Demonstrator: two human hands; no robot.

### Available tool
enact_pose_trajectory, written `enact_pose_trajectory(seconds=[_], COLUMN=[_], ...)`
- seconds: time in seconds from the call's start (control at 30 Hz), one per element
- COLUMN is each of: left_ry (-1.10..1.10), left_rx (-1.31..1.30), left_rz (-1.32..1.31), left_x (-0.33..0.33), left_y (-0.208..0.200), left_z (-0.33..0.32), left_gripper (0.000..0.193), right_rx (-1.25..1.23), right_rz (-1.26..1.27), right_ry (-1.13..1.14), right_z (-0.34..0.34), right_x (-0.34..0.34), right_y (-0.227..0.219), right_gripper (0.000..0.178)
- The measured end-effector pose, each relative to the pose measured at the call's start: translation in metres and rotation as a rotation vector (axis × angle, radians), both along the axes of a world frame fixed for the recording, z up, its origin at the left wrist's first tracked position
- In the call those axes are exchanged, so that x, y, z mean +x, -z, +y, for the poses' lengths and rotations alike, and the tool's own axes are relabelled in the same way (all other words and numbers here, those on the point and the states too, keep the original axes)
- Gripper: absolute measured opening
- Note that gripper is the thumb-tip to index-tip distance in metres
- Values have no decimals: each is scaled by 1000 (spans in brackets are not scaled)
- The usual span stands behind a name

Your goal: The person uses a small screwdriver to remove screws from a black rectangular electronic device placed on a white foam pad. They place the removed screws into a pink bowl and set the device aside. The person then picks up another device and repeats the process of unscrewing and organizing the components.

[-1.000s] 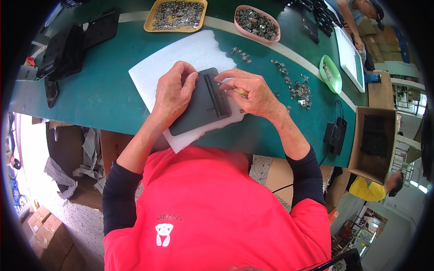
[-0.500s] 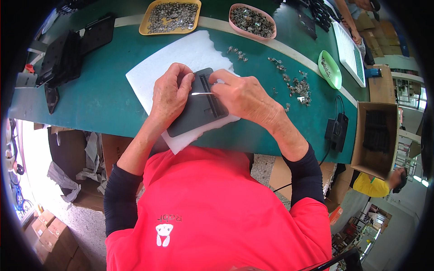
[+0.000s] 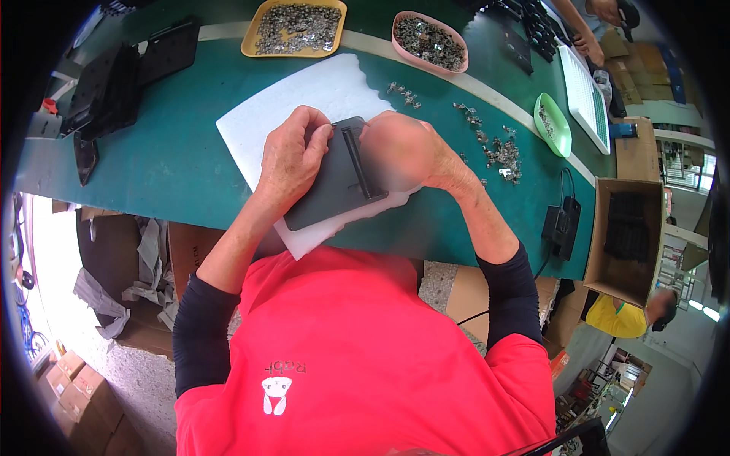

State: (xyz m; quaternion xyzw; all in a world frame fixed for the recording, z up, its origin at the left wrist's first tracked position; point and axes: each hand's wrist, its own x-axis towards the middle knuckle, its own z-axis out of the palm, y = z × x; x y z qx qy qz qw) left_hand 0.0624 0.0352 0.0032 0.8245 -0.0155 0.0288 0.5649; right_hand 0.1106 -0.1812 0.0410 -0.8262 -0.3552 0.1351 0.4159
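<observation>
A flat dark grey plastic panel [image 3: 323, 200] with a long slot along its right side lies tilted on a white foam sheet [image 3: 334, 80]. My left hand [image 3: 293, 158] rests at the panel's upper left, with thumb and forefinger pinched together by its top edge. Whatever those fingertips hold is too small to make out. Over the panel's right edge, beside the slot, hovers my right hand [image 3: 403, 152]. It is blurred, and its fingers are hidden. No tool shows around it.
Loose small metal clips [image 3: 503, 156] lie scattered at the right. More fill a yellow tray [image 3: 247, 39], a pink tray [image 3: 464, 64] and a green dish [image 3: 561, 143]. Black panels [image 3: 106, 87] are stacked at the left. A power adapter [image 3: 561, 224] and an open carton [image 3: 593, 258] are at the right.
My right hand has turned and shifted slightly right, and the thin pale rod it held over the slot is out of sight. My left hand stays nearly in place.
</observation>
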Motion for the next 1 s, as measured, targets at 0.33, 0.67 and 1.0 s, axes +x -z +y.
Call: enact_pose_trajectory(seconds=[0.33, 0.67, 1.0], left_ry=[-4, 3, 29], left_rx=[20, -148, -192], left_rz=[-22, 85, 113], left_x=[1, 2, 3], left_y=[2, 0, -2], left_z=[0, 5, 5], left_gripper=[10, 10, 11], right_rx=[-147, -527, -367], right_rz=[-191, -628, -732], right_ry=[-113, -208, -180], right_z=[6, 23, 17], right_x=[2, -24, -27], right_y=[-7, -26, -13], right_gripper=[9, 6, 5])
